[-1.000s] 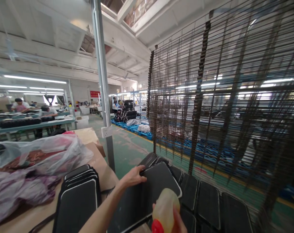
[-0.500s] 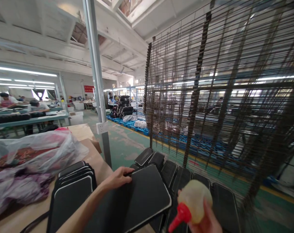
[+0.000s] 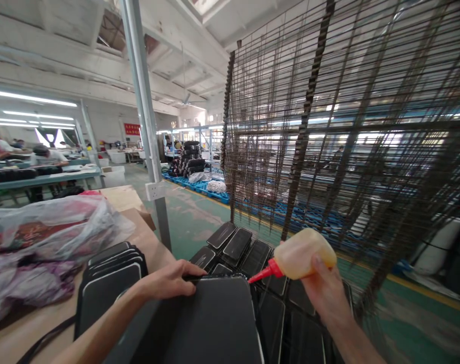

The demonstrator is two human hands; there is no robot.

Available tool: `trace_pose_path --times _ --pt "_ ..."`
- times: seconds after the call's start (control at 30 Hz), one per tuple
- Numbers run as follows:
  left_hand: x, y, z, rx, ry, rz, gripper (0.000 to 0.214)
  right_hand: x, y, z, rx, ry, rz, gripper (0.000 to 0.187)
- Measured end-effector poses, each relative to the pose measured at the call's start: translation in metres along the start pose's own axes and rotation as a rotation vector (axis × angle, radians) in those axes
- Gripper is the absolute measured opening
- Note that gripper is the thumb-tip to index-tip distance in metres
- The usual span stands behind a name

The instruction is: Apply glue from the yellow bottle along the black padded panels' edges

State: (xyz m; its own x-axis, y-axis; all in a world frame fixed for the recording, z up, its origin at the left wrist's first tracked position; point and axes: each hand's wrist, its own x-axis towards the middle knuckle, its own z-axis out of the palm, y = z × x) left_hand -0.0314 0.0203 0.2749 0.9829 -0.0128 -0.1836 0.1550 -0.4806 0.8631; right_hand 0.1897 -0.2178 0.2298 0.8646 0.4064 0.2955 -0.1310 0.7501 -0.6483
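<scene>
My left hand [image 3: 173, 280] is closed on the far edge of a black rounded-corner panel [image 3: 224, 318], thumb on top and fingers partly hidden beyond the edge. My right hand [image 3: 324, 288] grips a squeeze bottle [image 3: 308, 253] of yellowish liquid, tilted with its red nozzle [image 3: 264, 272] pointing down and left. The nozzle tip is at the panel's far right corner; whether it touches cannot be made out. A pale line runs along the panel's right edge. To the left lies a stack of similar black panels [image 3: 110, 290] with whitish borders.
Several smaller black pieces [image 3: 256, 257] are spread beyond the panel. A tall wire rack [image 3: 302, 131] rises at the right. Plastic-wrapped cloth [image 3: 63, 222] lies on the brown worktop [image 3: 154, 242] at left. A metal post [image 3: 139, 91] stands ahead; people sit at far-left tables.
My right hand has raised the bottle and turned it, bringing the nozzle to the panel's far corner. The panel has turned slightly in my left hand's hold. The view has shifted a little right.
</scene>
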Motion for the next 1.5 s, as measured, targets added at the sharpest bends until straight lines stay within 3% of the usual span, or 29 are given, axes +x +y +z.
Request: trace_pose_path --times 0.27,0.57,1.5 --pt "-0.002 0.003 -0.001 -0.068 -0.036 -0.013 0.041 -0.003 -0.006 0.003 -0.009 -0.065 0.037 0.063" --pt "0.001 -0.001 -0.002 -0.225 -0.095 -0.041 0.039 -0.013 -0.006 -0.004 0.018 -0.054 0.086 0.067" --pt "-0.001 -0.010 -0.004 -0.327 -0.089 -0.109 0.041 -0.035 -0.016 -0.001 -0.075 -0.023 0.106 0.068"
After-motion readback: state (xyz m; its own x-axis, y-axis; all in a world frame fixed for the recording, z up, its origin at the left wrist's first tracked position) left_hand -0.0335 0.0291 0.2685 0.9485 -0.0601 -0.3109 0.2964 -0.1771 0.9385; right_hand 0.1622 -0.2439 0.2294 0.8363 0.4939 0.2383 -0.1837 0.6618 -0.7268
